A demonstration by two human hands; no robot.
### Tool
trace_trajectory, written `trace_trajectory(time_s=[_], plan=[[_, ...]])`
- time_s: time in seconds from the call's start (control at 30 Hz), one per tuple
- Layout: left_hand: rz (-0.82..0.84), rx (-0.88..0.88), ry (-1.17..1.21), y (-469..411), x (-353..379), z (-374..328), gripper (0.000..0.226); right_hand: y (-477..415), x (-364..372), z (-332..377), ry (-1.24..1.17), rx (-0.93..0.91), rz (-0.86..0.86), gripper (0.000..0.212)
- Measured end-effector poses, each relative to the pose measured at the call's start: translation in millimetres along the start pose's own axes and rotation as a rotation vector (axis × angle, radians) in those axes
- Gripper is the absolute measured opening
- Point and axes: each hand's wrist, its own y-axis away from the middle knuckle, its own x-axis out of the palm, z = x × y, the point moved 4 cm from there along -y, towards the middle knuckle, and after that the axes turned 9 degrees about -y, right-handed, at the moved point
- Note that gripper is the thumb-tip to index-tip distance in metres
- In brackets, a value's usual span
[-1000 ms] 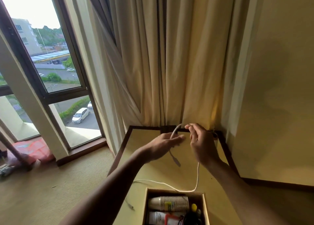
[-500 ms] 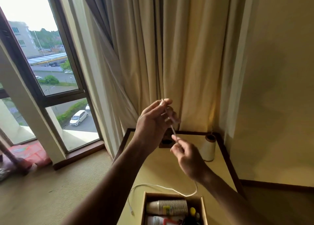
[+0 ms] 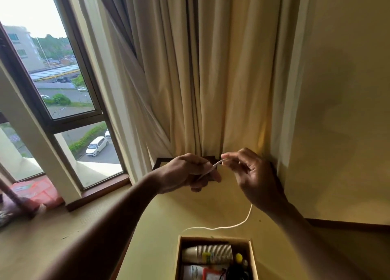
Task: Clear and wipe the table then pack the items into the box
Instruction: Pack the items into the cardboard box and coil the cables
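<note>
Curtain (image 3: 211, 68): cream, fills the upper centre, hanging behind the table.
Table (image 3: 164, 227): yellowish top with a dark edge, lower centre.
Box (image 3: 179, 258): open cardboard, bottom centre on the table.
Box contents: a stack of paper cups (image 3: 211, 254) on its side, a small yellow item (image 3: 239, 257), a red packet (image 3: 213, 275); the rest is too dark to tell.
Left hand (image 3: 185, 174): centre frame, fingers curled round the cable.
Right hand (image 3: 253, 178): thumb and forefinger pinch the cable, other fingers loose.
Cable (image 3: 232, 226): thin, white, spanning both hands, then dropping below the right hand and trailing left on the table just above the box.
</note>
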Motion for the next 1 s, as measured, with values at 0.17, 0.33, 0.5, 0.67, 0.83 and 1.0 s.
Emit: trace_trajectory(time_s=[0.17, 0.33, 0.5, 0.67, 0.83, 1.0], plan=[[-0.002, 0.210, 0.587, 1.5, 26.9, -21.3, 0.027, 5.8, 22.6, -27.2, -0.221, 0.252, -0.110, 0.021], [-0.310, 0.506, 0.698, -6.9, 22.7, -42.5, 0.025, 33.8, 66.0, -35.8, -0.208, 0.433, 0.249, 0.025], [-0.754, 0.436, -0.628, -9.8, -9.1, -34.3, 0.020, 36.8, 61.9, -25.6, -0.226, 0.437, 0.306, 0.034], [-0.321, 0.181, -0.818, -15.4, -11.5, -4.8, 0.026, 9.5, 22.4, 1.4, -0.121, 0.142, 0.147, 0.019], [-0.031, 0.040, 0.025, -3.0, -3.7, 3.8, 0.036, -5.7, -3.0, 4.7, 0.055, -0.083, -0.012, 0.014], [0.131, 0.221, 0.544, -3.4, 23.9, -11.1, 0.032, -3.1, 1.5, -6.6, -0.169, 0.057, -0.093, 0.015]])
